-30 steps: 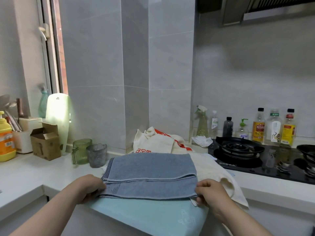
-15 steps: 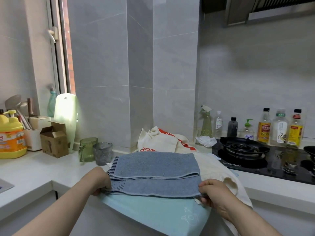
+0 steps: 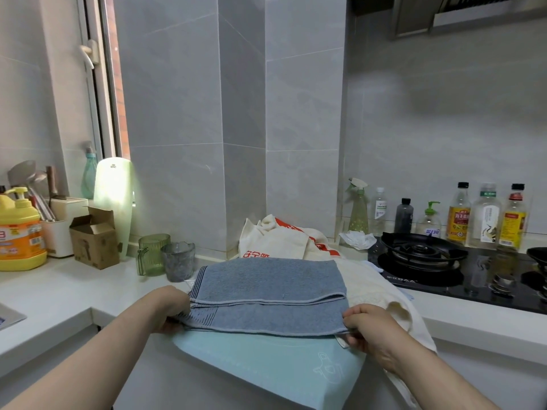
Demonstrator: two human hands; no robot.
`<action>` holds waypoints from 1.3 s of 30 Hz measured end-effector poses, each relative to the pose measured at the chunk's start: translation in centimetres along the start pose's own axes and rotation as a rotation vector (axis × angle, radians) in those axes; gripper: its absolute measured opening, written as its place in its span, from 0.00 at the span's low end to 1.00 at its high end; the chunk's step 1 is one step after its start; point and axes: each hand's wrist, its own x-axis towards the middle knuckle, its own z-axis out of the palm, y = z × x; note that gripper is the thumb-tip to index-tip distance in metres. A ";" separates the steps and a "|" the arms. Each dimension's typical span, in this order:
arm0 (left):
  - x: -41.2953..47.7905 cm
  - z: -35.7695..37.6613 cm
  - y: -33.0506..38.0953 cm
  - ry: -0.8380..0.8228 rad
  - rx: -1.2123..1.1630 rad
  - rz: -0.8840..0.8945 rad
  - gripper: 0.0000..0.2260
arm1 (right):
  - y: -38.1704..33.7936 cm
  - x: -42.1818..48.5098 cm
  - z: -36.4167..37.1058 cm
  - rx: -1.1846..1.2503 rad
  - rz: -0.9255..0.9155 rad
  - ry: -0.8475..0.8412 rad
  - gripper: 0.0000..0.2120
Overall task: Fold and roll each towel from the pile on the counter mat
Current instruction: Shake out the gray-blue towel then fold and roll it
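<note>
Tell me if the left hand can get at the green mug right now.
Probably yes: the green mug stands just beyond the left hand, bare counter between. The hand would first have to release the blue towel it grips.

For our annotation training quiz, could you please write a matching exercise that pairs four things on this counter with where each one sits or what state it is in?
1. blue-grey terry towel
2. pale turquoise mat
3. green ribbed glass mug
4. yellow plastic pump bottle

A. at the far left of the white counter
B. gripped at its ends by the left hand and the right hand
C. juts past the counter's front edge
D. next to the grey glass tumbler

Pairs: 1-B, 2-C, 3-D, 4-A.
</note>
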 end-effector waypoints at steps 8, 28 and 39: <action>-0.3 -0.5 0.5 -0.003 -0.034 0.004 0.04 | 0.1 0.0 -0.2 -0.011 -0.011 -0.016 0.07; 0.7 0.7 0.9 -0.225 0.018 -0.128 0.03 | -0.3 0.1 -0.2 0.225 0.127 -0.023 0.07; -0.3 0.7 0.4 -0.305 -0.308 -0.203 0.10 | 0.2 0.4 -0.8 0.152 0.130 -0.054 0.06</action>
